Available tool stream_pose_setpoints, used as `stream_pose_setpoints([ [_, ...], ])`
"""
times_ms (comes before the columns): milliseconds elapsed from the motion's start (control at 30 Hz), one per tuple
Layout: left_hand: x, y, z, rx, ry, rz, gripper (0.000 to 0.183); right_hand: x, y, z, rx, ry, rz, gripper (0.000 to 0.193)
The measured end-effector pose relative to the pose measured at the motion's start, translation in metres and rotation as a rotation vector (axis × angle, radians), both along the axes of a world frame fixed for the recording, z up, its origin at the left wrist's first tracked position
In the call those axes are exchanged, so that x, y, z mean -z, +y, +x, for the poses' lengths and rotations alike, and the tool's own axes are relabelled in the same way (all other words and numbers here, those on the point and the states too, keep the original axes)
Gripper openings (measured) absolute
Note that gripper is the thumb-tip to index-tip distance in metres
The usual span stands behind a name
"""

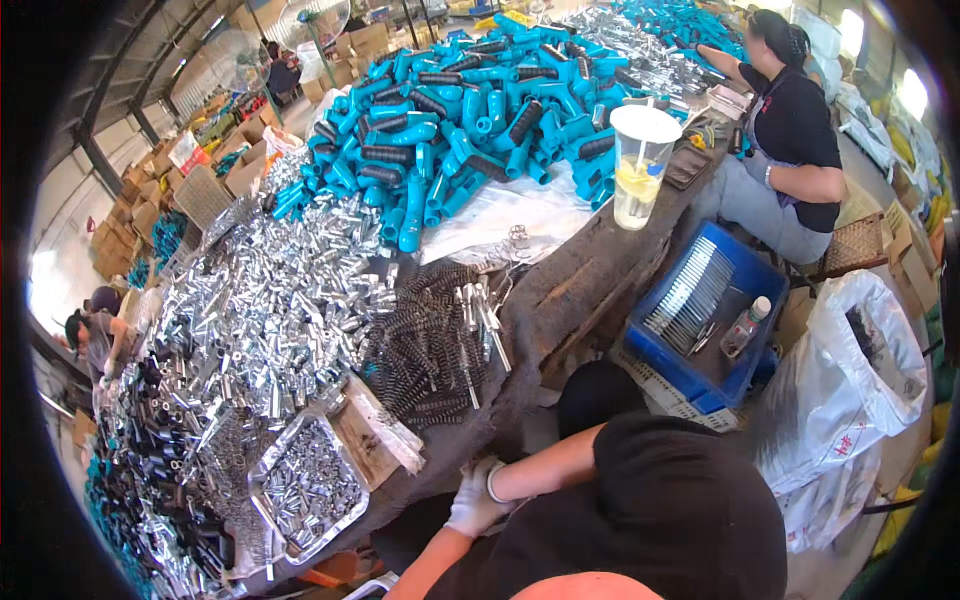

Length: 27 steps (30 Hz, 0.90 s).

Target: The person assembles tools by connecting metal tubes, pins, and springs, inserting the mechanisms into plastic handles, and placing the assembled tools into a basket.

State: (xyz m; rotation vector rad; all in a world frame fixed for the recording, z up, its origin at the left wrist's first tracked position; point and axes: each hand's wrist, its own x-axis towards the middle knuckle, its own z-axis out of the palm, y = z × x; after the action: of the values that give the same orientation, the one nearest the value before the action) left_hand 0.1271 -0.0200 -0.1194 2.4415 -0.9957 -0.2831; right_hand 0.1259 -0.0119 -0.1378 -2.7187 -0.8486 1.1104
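My right hand [487,484] and my left hand [468,518], both in white gloves, are together low in front of me beside the table edge. They overlap, so I cannot make out the fingers or whether anything lies between them. Nearest on the dark worktable [535,335] is a heap of dark coil springs [425,345]. Several thin metal rods [485,320] lie on its right side. To the left, a metal tray [308,485] holds small silver parts, next to a wooden board [380,425].
A large heap of silver metal parts [275,300] covers the table's left side. Turquoise tool housings [470,115] with black grips pile up behind. A plastic cup [638,170] stands near the edge. At right are a blue crate [705,315], a white sack [840,400] and a seated co-worker [795,140].
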Motion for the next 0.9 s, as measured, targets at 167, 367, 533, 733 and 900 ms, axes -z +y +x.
stream_pose_setpoints([
  [167, 0.016, 0.077, -0.029, -0.620, 0.729, -0.645, 0.052, -0.121, -0.146, 0.009, -0.136, -0.125, 0.249, 0.027],
  [367, -0.036, 0.063, -0.073, -0.259, -0.205, -0.352, 0.022, -0.202, -0.240, -0.027, 0.248, 0.007, 0.747, 0.040],
  [533, -0.086, 0.042, -0.092, -0.168, -0.230, -0.323, 0.018, -0.224, -0.308, -0.077, 0.380, 0.087, 0.901, 0.041],
  [733, -0.105, 0.038, -0.111, -0.374, 0.341, -0.130, 0.053, -0.187, -0.280, -0.134, 0.262, -0.110, 0.926, 0.045],
  [900, -0.177, 0.053, -0.128, -0.507, 0.958, 0.356, 0.027, -0.203, -0.290, -0.146, -0.342, -0.592, 0.706, 0.041],
])
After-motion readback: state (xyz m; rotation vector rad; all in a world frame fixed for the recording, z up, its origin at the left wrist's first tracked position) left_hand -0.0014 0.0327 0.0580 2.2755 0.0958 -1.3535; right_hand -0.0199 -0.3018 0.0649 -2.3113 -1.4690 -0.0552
